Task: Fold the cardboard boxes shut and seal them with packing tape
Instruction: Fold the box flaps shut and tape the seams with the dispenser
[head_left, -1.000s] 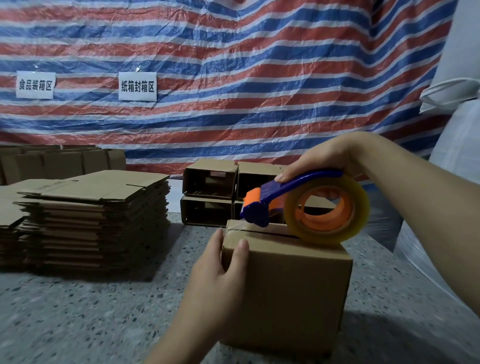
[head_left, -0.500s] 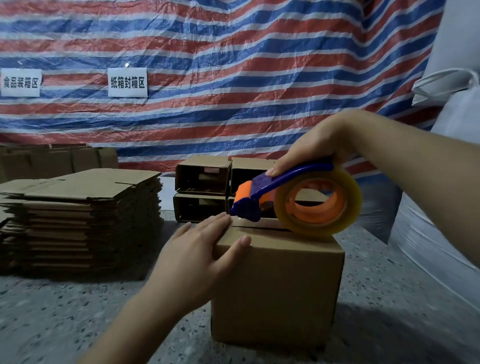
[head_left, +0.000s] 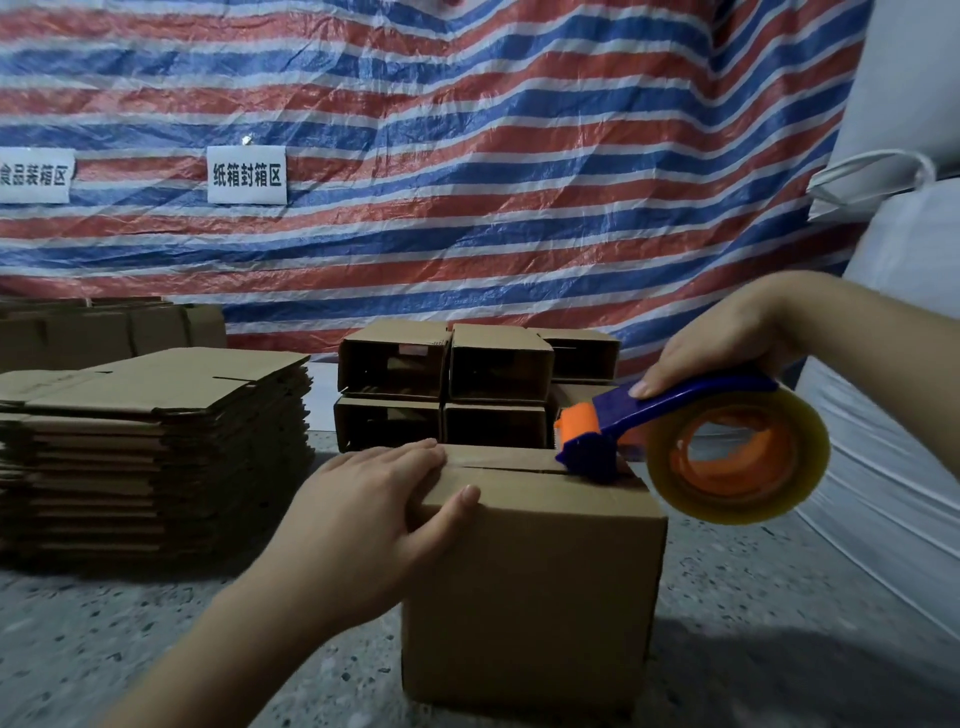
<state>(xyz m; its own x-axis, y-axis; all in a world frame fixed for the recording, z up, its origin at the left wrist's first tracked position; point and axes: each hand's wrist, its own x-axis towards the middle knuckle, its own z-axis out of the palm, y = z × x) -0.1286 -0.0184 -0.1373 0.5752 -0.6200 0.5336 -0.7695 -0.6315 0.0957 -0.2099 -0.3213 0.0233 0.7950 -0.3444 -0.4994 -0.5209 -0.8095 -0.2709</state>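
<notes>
Two hands on one box. Right hand (head_left: 727, 338) curls its grip around the blue handle of the tape dispenser (head_left: 670, 447), thumb on top of the handle; the clear tape roll (head_left: 737, 457) hangs off the box's 3 o'clock edge. Dispenser's orange-and-blue head sits on the lid seam near that same edge. Left hand (head_left: 363, 514) lies flat and relaxed on the lid at the 9 o'clock corner, fingers straight across the top, thumb down the near face, pressing rather than clamping.

Cardboard box (head_left: 530, 597) stands upright at the centre of the view, flaps folded down; the seam between them runs 9 to 3 o'clock and looks bare for most of its length.

Step in hand, by my reading: start of the top-seam tape run. Whether tape is already stuck at the 3 o'clock side cannot be seen. Next move likely calls for drawing the dispenser along the seam toward 9 o'clock with steady downward pressure, the left hand giving way as it comes and keeping the flaps level.

Tabletop (head_left: 156, 649) is grey speckled stone. Stack of flat cartons (head_left: 156, 447) at 9 o'clock. Open-ended boxes (head_left: 447, 384) stacked at 12 o'clock behind the work. Striped red, white and blue tarp (head_left: 467, 156) covers the back wall with two white signs (head_left: 247, 174). White sacks (head_left: 909, 312) at 3 o'clock.
</notes>
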